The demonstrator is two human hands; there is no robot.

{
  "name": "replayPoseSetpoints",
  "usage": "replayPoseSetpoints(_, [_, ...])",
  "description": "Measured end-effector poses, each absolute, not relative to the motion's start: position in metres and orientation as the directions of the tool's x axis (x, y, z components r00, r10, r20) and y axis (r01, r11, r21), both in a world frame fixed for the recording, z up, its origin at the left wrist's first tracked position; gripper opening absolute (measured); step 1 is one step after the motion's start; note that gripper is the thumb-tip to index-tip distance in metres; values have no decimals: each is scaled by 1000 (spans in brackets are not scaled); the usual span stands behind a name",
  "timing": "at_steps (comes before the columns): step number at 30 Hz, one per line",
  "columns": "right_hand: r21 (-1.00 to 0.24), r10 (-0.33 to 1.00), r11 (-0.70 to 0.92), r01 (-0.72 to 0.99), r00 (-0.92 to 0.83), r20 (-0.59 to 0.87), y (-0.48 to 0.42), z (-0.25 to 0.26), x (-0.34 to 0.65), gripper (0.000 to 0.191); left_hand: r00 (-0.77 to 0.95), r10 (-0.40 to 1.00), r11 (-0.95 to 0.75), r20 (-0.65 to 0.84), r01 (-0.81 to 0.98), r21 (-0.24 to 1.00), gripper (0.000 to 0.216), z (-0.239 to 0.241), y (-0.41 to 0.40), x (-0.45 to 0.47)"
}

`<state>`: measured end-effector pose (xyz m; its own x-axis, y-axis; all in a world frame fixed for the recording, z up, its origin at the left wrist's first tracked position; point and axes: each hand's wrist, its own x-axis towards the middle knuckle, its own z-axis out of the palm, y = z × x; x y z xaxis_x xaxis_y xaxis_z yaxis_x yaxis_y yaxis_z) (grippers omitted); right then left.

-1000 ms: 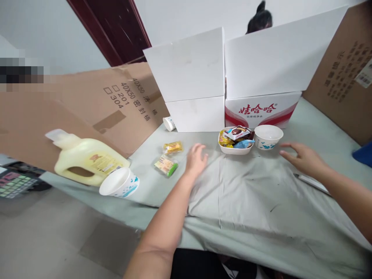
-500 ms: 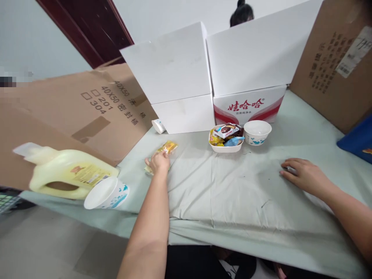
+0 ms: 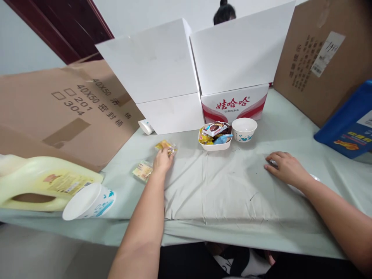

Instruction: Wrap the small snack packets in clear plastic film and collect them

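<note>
My left hand (image 3: pixel 163 159) reaches over the table with its fingers closed on a yellow snack packet (image 3: pixel 164 145) in clear wrapping, low over the cloth. A second packet (image 3: pixel 142 171), pale with a greenish wrapper, lies left of that wrist, partly behind it. To the right, my right hand (image 3: pixel 287 167) rests on the table, fingers curled over a small pale object (image 3: pixel 273 162) that is mostly hidden. Between the hands, farther back, a white oval bowl (image 3: pixel 215 147) holds several wrapped snacks. A white paper bowl (image 3: pixel 244 131) with a blue pattern stands right beside it.
White boxes (image 3: pixel 168 77) stand along the back, one with red lettering. Cardboard boxes (image 3: pixel 95 112) flank both sides. A pale yellow jug (image 3: pixel 55 180) and a tilted paper bowl (image 3: pixel 90 203) lie at left, a small white cup (image 3: pixel 145 127) behind. A blue container (image 3: pixel 348 124) stands at right.
The view has turned right. My left hand has moved rightward with the yellow packet, uncovering the pale packet. My right hand stays in about the same place on the table.
</note>
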<state>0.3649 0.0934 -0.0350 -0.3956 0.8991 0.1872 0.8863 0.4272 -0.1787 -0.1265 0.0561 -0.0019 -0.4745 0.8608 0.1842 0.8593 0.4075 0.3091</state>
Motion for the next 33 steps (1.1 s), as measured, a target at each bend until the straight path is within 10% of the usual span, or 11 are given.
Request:
replayPoseSetpoints(9, [-118, 946, 323, 939, -318, 61, 78, 1, 381, 41, -409, 831, 131, 377, 803, 581, 18, 7, 42, -72])
replayPoseSetpoints(13, [-29, 969, 221, 975, -223, -102, 70, 15, 381, 25, 110, 787, -382, 607, 860, 339, 7, 21, 17, -21])
replayPoseSetpoints(18, [-82, 950, 312, 946, -313, 0, 69, 11, 367, 17, 698, 544, -804, 465, 593, 52, 7, 8, -11, 55])
replayPoseSetpoints(24, [-343, 679, 734, 586, -644, 352, 30, 12, 325, 22, 618, 546, -828, 566, 500, 252, 7, -2, -21, 69])
replayPoseSetpoints(28, [-267, 543, 837, 478, -783, 303, 14, 17, 311, 22, 465, 704, -693, 537, 612, 380, 25, -2, -15, 57])
replayPoseSetpoints(33, [-247, 709, 704, 666, -680, 186, 46, 17, 354, 21, 532, 753, -658, 389, 634, 406, 47, -8, -9, 57])
